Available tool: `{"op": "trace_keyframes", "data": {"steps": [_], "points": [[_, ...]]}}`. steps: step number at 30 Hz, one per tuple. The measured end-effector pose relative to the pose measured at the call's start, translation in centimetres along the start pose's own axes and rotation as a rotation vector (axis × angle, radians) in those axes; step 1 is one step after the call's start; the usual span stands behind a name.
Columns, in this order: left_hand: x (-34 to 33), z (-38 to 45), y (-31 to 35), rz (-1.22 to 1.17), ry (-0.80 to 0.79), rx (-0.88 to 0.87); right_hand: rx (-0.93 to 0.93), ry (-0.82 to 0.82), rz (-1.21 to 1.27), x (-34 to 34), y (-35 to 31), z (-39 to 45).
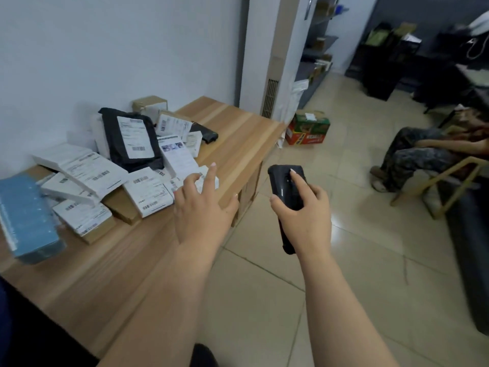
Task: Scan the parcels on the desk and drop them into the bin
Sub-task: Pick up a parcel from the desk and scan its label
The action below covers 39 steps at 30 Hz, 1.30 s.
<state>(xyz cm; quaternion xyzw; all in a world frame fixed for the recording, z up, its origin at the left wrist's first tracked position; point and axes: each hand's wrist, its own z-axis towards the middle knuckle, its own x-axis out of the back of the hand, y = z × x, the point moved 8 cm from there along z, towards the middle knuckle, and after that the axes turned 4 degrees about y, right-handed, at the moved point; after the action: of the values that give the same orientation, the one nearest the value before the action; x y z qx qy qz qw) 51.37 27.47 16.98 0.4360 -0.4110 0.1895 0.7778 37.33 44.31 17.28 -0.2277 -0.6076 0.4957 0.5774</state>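
While the right hand (301, 215) held a black handheld scanner (288, 197) out over the tiled floor (264, 300) beyond the tabletop's edge, its grip was wrapped round the device with the forefinger laid along the top face. The left hand (203, 207) reached over the wooden tabletop (111, 274) with a wide, empty grip, fingers spread and fairly straight, their tips at a small white parcel (209, 178) lying at the near end of the heap; whether they actually touched it could not be told.

The parcels (111, 170) lay piled on the tabletop against the white wall (105, 49): mostly small white boxes with barcode labels, a few brown cartons, and a black mailer bag (129, 141) bearing a white shipping label propped in the middle. A blue padded package (26, 218) sat at the left end of the heap, blurred. On the floor past the tabletop's far end stood a green and red carton (308, 128). At the right, a seated person's legs (407, 154) showed on a wooden chair (447, 186).
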Motion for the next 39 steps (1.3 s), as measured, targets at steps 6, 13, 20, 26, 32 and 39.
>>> {"op": "trace_keyframes", "data": {"steps": [6, 13, 20, 26, 32, 39], "points": [[-4.5, 4.9, 4.3, -0.020, -0.022, -0.018, -0.051, 0.016, 0.006, 0.4, 2.5, 6.2], [-9.4, 14.7, 6.2, -0.034, 0.034, 0.003, -0.012, -0.009, -0.020, -3.4, 2.0, 17.1], [-11.9, 24.7, 4.7, 0.021, 0.095, 0.087, 0.064, -0.071, -0.002, -10.6, -0.9, 27.5], [-11.7, 29.7, -0.2, 0.124, 0.157, 0.222, 0.080, -0.229, 0.035, -19.3, -2.2, 32.1], [-12.5, 32.0, -6.3, 0.231, 0.190, 0.464, 0.127, -0.482, 0.034, -29.2, -3.0, 35.1], [-15.1, 33.1, -8.3, 0.274, 0.291, 0.791, 0.342, -0.768, -0.026, -37.9, -5.3, 41.1]]}}
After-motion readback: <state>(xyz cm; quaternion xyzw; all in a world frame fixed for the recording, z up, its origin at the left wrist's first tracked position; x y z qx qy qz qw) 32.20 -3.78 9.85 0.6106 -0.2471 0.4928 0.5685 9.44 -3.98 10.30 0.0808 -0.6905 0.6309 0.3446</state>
